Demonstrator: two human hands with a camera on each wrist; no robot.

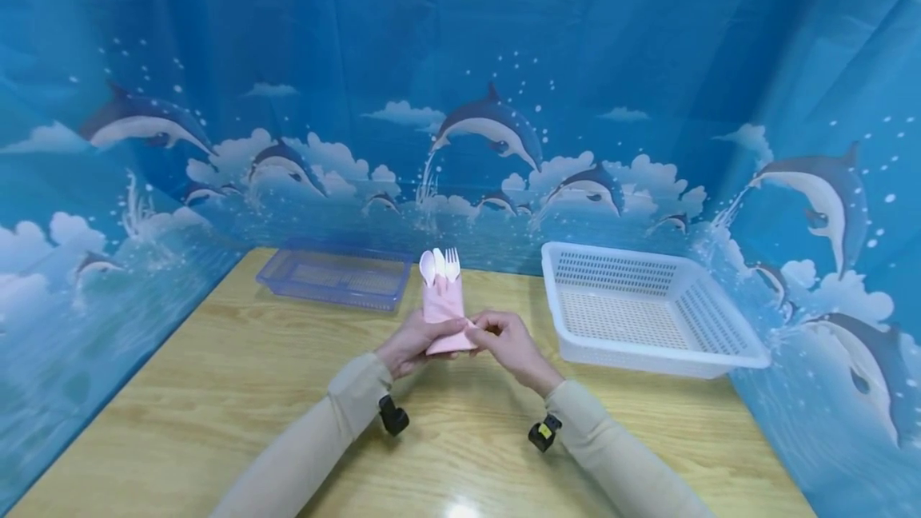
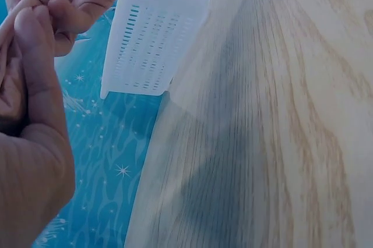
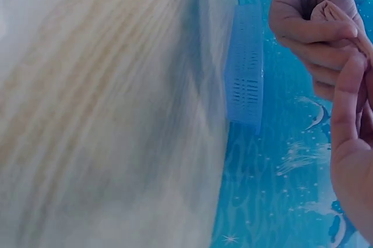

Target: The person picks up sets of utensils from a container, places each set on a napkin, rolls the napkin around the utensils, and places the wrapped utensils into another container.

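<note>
Above the table [image 1: 216,390], both hands' grip hiding pink napkin roll [image 1: 443,312] base

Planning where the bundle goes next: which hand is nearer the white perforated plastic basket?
Right. The right hand is just left of the white perforated plastic basket; the left hand lies farther left.

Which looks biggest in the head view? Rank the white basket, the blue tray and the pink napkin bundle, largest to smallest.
1. White basket, clearly the largest.
2. Blue tray; it lies farther back on the table, so its true size against the basket is unsure.
3. Pink napkin bundle, the smallest, held between the left hand and right hand.
</note>
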